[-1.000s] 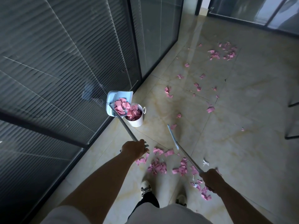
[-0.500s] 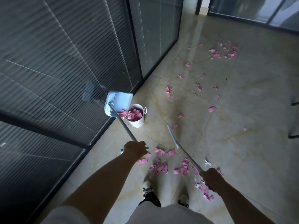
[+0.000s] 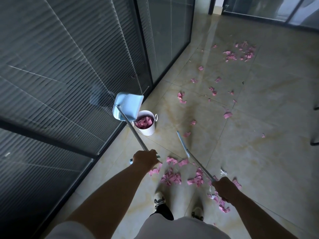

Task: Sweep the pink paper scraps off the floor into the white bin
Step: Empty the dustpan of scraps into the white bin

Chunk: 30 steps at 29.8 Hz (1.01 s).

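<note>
My left hand (image 3: 144,158) grips the long metal handle of a light blue dustpan (image 3: 128,106), which is tipped over the white bin (image 3: 148,131). The pan looks empty and the bin holds a heap of pink paper scraps (image 3: 144,121). My right hand (image 3: 224,188) grips the handle of a broom (image 3: 183,144), whose thin blue head hangs just above the floor to the right of the bin. More pink scraps (image 3: 170,177) lie in a loose pile between my hands, near my feet. Other scraps (image 3: 240,53) are scattered farther off.
A glass wall with grey blinds (image 3: 69,66) runs along the left, and the bin stands close to its base. Beige tiled floor (image 3: 259,152) spreads to the right. Dark chair legs (image 3: 315,144) show at the right edge. My shoes (image 3: 159,200) stand below the pile.
The scraps that lay in the dustpan have slid out into the bin, and the pan is tipped up higher. The broom and my right hand have hardly moved.
</note>
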Each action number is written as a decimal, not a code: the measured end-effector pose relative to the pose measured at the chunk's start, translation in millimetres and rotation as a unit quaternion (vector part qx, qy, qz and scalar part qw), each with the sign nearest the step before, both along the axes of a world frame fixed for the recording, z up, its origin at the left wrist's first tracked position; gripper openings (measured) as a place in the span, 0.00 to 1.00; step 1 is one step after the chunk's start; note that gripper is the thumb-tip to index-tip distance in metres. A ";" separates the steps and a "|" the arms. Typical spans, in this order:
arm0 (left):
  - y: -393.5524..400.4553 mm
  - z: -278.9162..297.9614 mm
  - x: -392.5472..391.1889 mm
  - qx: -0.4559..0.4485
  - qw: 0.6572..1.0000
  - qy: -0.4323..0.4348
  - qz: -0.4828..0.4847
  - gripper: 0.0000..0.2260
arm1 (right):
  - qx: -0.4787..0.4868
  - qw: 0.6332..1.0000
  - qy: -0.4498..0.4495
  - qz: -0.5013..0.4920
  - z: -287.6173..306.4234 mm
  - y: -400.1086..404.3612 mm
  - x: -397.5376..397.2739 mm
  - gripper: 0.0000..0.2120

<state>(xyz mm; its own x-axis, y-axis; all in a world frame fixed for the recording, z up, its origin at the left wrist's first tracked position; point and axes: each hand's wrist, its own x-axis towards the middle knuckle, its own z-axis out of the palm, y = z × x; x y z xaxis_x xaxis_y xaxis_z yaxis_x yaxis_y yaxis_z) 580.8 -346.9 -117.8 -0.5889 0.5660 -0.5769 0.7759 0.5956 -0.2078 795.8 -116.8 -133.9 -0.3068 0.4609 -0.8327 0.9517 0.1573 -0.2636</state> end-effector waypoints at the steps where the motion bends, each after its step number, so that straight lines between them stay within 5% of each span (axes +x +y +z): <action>1: 0.0 2.7 1.8 0.005 1.000 0.002 0.005 0.20 | -0.007 1.000 0.003 0.005 1.6 -0.3 -0.2 0.12; 8: -8.1 6.2 20.9 0.113 0.982 0.026 0.146 0.25 | -0.062 0.997 0.013 0.054 15.3 -2.5 -7.7 0.04; 13: -21.6 10.6 43.7 0.184 0.949 0.030 0.253 0.23 | -0.095 0.990 0.005 0.104 21.2 -9.6 -16.3 0.09; 20: -58.2 17.5 73.8 0.320 0.821 0.006 0.472 0.22 | -0.122 0.978 0.015 0.168 7.5 -44.3 -21.1 0.08; 30: -161.2 -0.5 79.3 0.354 0.677 0.034 0.644 0.23 | -0.153 0.944 -0.016 0.291 -1.7 -127.1 -39.4 0.08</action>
